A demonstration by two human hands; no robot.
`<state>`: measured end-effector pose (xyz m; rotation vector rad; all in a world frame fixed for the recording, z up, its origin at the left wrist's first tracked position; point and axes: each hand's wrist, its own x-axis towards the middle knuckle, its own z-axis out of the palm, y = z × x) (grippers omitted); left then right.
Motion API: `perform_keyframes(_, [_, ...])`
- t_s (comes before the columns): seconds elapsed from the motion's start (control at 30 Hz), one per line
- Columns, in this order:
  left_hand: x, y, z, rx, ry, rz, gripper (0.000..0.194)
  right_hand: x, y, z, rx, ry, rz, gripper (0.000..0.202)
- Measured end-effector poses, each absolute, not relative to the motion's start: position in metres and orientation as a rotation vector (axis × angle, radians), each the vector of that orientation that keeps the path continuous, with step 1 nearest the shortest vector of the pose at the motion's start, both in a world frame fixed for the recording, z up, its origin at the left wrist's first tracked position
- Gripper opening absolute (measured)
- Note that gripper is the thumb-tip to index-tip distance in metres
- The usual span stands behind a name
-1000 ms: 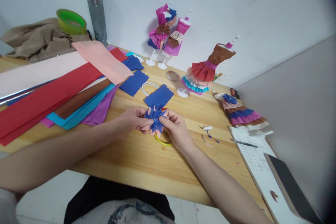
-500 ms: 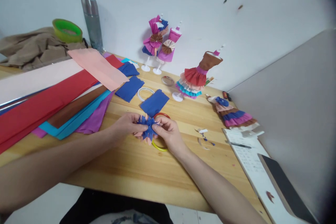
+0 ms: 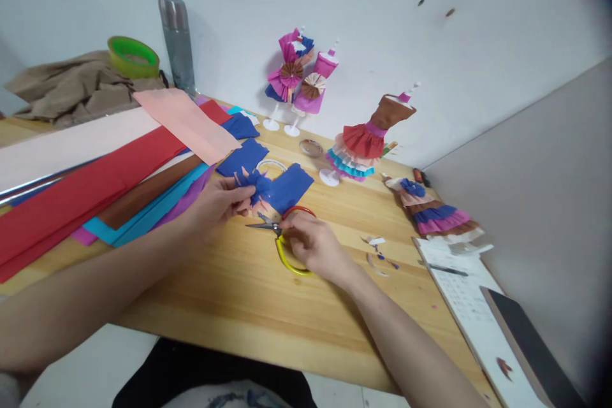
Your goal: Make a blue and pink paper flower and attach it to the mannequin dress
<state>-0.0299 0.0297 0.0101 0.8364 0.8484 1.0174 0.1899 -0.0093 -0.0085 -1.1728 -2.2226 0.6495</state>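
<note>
My left hand [image 3: 224, 201] pinches a paper flower [image 3: 257, 186] with fringed blue and peach petals, holding it just above the table. The fingers of my right hand [image 3: 313, 242] are curled over a pair of scissors [image 3: 287, 258] with one red and one yellow handle loop. Its blades point left, below the flower, and the fingertips press near the pivot. Behind the flower lies a folded blue crepe paper piece [image 3: 294, 186], with a second blue piece [image 3: 243, 156] to its left. A white ring [image 3: 271, 167], partly covered, sits between them.
Crepe paper strips [image 3: 90, 182] in several colours cover the left side. Small dress forms [image 3: 373, 140] in paper dresses stand along the wall, and a paper dress [image 3: 433, 207] lies at right. Beyond are a bottle [image 3: 176, 44], a tape roll [image 3: 134, 57], paper scraps [image 3: 377, 248] and a notebook [image 3: 454, 280].
My right hand has let go of the flower and moved onto the scissors. My left hand has carried the flower up and slightly left. The whole view has shifted a little.
</note>
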Motion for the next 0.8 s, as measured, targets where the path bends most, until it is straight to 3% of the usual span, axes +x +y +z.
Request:
perform_keyframes(0.1, [-0.034, 0.034, 0.013, 0.752, 0.867, 1.062, 0.020, 0.194, -0.013, -0.007, -1.219, -2.455, 0.488, 0.043])
perform_keyframes(0.2, [-0.033, 0.031, 0.016, 0.710, 0.861, 1.050, 0.020, 0.194, -0.015, -0.007, -1.260, -2.529, 0.432, 0.038])
perform_keyframes(0.43, [-0.028, 0.025, 0.022, 0.689, 0.849, 1.026, 0.023, 0.191, 0.001, -0.018, -1.048, -2.618, 0.200, 0.049])
perform_keyframes(0.63, [-0.027, 0.025, 0.018, 0.690, 0.810, 1.017, 0.023, 0.195, 0.001, -0.023, -1.030, -2.661, 0.314, 0.031])
perform_keyframes(0.8, [-0.033, 0.031, 0.019, 0.689, 0.811, 1.067, 0.024, 0.205, 0.002, -0.021, -1.045, -2.327, 0.588, 0.024])
